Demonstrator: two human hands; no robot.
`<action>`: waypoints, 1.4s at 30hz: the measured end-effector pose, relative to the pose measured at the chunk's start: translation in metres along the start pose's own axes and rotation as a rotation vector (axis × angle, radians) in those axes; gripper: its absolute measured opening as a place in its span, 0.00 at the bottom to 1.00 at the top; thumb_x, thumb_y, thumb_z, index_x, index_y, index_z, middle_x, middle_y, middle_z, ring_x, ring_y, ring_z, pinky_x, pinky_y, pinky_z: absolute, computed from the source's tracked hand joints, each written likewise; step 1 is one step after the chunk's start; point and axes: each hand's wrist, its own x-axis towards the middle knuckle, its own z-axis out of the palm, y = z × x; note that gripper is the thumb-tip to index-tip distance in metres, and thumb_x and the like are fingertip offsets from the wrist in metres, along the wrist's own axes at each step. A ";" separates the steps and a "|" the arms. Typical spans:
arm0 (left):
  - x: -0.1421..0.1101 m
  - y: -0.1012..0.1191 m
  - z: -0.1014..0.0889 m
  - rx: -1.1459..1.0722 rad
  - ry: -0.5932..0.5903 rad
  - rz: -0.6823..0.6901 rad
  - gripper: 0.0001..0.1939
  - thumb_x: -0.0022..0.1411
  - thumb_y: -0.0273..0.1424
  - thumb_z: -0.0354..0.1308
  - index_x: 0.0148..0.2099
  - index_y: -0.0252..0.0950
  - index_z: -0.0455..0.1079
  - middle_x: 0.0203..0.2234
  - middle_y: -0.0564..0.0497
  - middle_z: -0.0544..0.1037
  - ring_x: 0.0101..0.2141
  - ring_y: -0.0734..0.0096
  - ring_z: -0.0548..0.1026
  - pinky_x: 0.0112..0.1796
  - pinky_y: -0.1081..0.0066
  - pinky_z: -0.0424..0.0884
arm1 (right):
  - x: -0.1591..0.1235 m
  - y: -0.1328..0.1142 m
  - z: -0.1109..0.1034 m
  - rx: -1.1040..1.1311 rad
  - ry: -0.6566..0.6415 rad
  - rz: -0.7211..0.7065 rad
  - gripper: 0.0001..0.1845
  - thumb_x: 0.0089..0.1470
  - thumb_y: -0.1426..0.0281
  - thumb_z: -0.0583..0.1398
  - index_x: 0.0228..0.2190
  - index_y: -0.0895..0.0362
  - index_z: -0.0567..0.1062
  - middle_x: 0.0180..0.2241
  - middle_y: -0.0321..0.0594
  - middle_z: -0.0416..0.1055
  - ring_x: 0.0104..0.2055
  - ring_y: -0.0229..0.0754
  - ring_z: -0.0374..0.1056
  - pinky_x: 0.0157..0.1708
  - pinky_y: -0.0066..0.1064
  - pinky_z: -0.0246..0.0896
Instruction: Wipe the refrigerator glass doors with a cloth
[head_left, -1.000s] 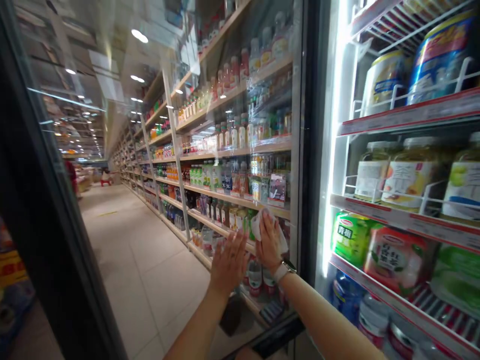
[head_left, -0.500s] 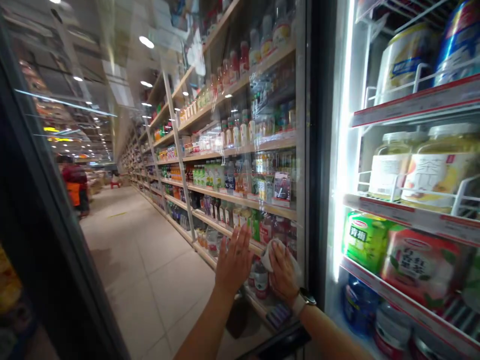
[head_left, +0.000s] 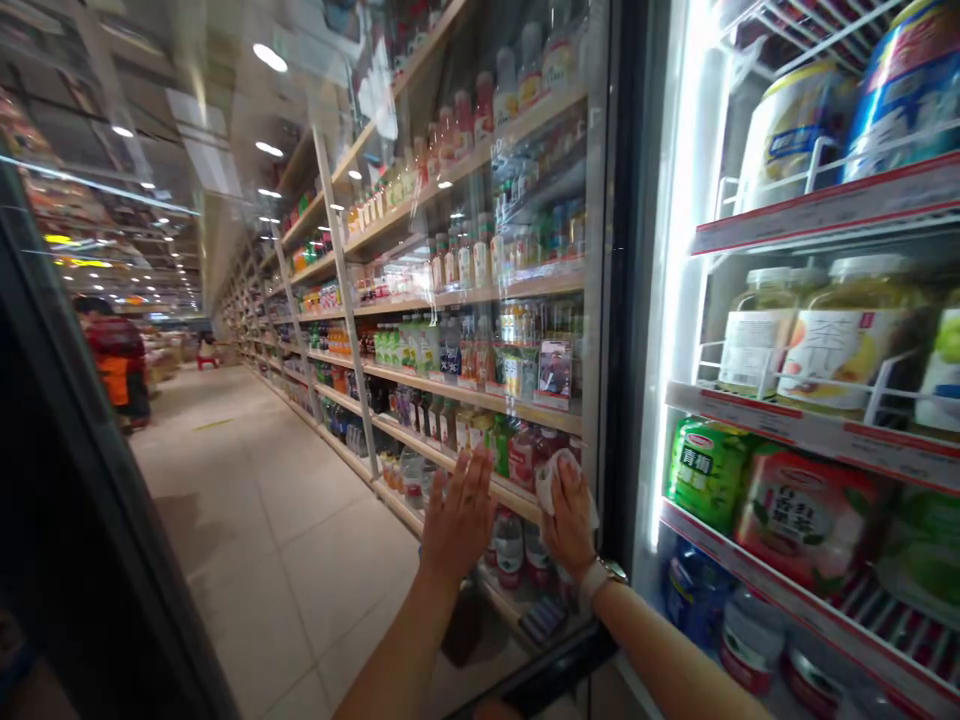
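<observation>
Right of lower centre, the right hand [head_left: 570,528] holds a white cloth [head_left: 548,487] against the glass door [head_left: 409,270]; the left hand [head_left: 459,515], empty, is outstretched beside it. Even palm pressure up to the dark frame [head_left: 619,300] should limit streaks.

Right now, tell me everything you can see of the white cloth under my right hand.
The white cloth looks thin, soft and plain, though it could be a paper wipe. It is creased and bunched, with one part showing left of the fingers and another at the right edge of your right hand. The hand covers its middle, so its full shape is hidden. It appears pressed against the glass door, near the dark frame. I can't tell whether it's damp.
</observation>
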 end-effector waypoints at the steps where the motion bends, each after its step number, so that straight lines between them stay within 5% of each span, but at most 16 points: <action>1: 0.000 0.000 0.000 0.001 0.002 0.000 0.33 0.69 0.37 0.48 0.71 0.34 0.44 0.65 0.47 0.59 0.69 0.68 0.42 0.68 0.58 0.32 | -0.016 0.000 0.002 -0.006 -0.021 -0.015 0.41 0.59 0.77 0.48 0.69 0.54 0.39 0.70 0.49 0.42 0.72 0.54 0.38 0.65 0.61 0.47; 4: 0.001 0.000 -0.001 0.006 -0.002 -0.004 0.33 0.68 0.36 0.49 0.71 0.34 0.44 0.65 0.47 0.60 0.69 0.68 0.43 0.68 0.58 0.32 | -0.044 -0.001 0.003 -0.019 -0.048 -0.029 0.43 0.56 0.80 0.48 0.69 0.55 0.40 0.70 0.48 0.44 0.72 0.53 0.38 0.64 0.58 0.52; 7: 0.000 0.000 0.000 0.002 -0.008 -0.005 0.34 0.68 0.37 0.49 0.71 0.35 0.44 0.64 0.47 0.61 0.69 0.68 0.45 0.68 0.58 0.32 | -0.033 -0.005 -0.001 -0.010 -0.062 -0.022 0.43 0.56 0.80 0.48 0.69 0.54 0.40 0.70 0.47 0.42 0.72 0.52 0.38 0.64 0.57 0.53; 14: 0.001 -0.002 -0.005 -0.074 -0.014 0.001 0.33 0.69 0.38 0.47 0.71 0.34 0.44 0.64 0.45 0.61 0.68 0.65 0.50 0.68 0.58 0.34 | 0.101 -0.048 -0.019 0.046 -0.055 -0.093 0.42 0.59 0.77 0.48 0.69 0.56 0.35 0.71 0.47 0.36 0.73 0.51 0.34 0.67 0.56 0.44; 18: 0.002 -0.019 -0.029 -0.148 -0.002 0.063 0.33 0.68 0.34 0.48 0.71 0.34 0.44 0.65 0.44 0.61 0.68 0.64 0.51 0.67 0.59 0.41 | 0.140 -0.069 -0.021 0.052 -0.081 -0.146 0.41 0.60 0.74 0.50 0.69 0.59 0.37 0.71 0.49 0.40 0.72 0.52 0.34 0.68 0.54 0.40; 21: -0.003 -0.043 -0.046 -0.081 0.050 -0.015 0.33 0.68 0.35 0.50 0.71 0.38 0.46 0.65 0.45 0.59 0.68 0.63 0.47 0.67 0.55 0.39 | 0.128 -0.078 -0.017 0.038 -0.099 -0.155 0.40 0.59 0.73 0.50 0.69 0.62 0.41 0.70 0.51 0.44 0.72 0.52 0.37 0.67 0.54 0.39; 25: -0.013 -0.070 -0.051 0.060 0.055 -0.058 0.34 0.68 0.37 0.50 0.71 0.36 0.44 0.67 0.43 0.55 0.69 0.63 0.42 0.67 0.55 0.36 | 0.077 -0.092 -0.004 0.053 -0.203 -0.261 0.37 0.60 0.70 0.52 0.68 0.59 0.49 0.67 0.49 0.53 0.70 0.51 0.45 0.67 0.50 0.40; 30: -0.024 -0.080 -0.043 0.084 0.007 -0.025 0.35 0.68 0.40 0.48 0.72 0.34 0.42 0.67 0.43 0.54 0.69 0.60 0.42 0.67 0.55 0.35 | 0.002 -0.102 0.014 0.105 -0.320 -0.482 0.32 0.61 0.70 0.53 0.65 0.51 0.59 0.62 0.40 0.64 0.64 0.44 0.58 0.66 0.40 0.45; 33: -0.027 -0.081 -0.042 0.058 -0.007 -0.037 0.35 0.68 0.41 0.45 0.72 0.35 0.41 0.67 0.43 0.55 0.69 0.59 0.44 0.67 0.54 0.36 | -0.011 -0.102 0.017 0.127 -0.296 -0.548 0.29 0.61 0.73 0.52 0.63 0.50 0.62 0.61 0.36 0.67 0.62 0.40 0.60 0.65 0.35 0.47; 36: -0.028 -0.083 -0.042 0.049 -0.006 -0.032 0.35 0.69 0.43 0.43 0.72 0.33 0.42 0.67 0.42 0.57 0.69 0.59 0.44 0.67 0.55 0.36 | 0.022 -0.103 0.009 0.125 -0.276 -0.546 0.32 0.60 0.77 0.51 0.65 0.50 0.59 0.62 0.37 0.65 0.64 0.39 0.57 0.65 0.36 0.46; 42: -0.029 -0.084 -0.043 0.045 0.017 0.011 0.38 0.70 0.46 0.39 0.71 0.25 0.38 0.66 0.37 0.57 0.69 0.58 0.42 0.67 0.53 0.38 | 0.150 -0.121 -0.019 0.065 -0.162 -0.274 0.38 0.59 0.75 0.51 0.68 0.60 0.46 0.69 0.46 0.47 0.72 0.47 0.39 0.68 0.47 0.35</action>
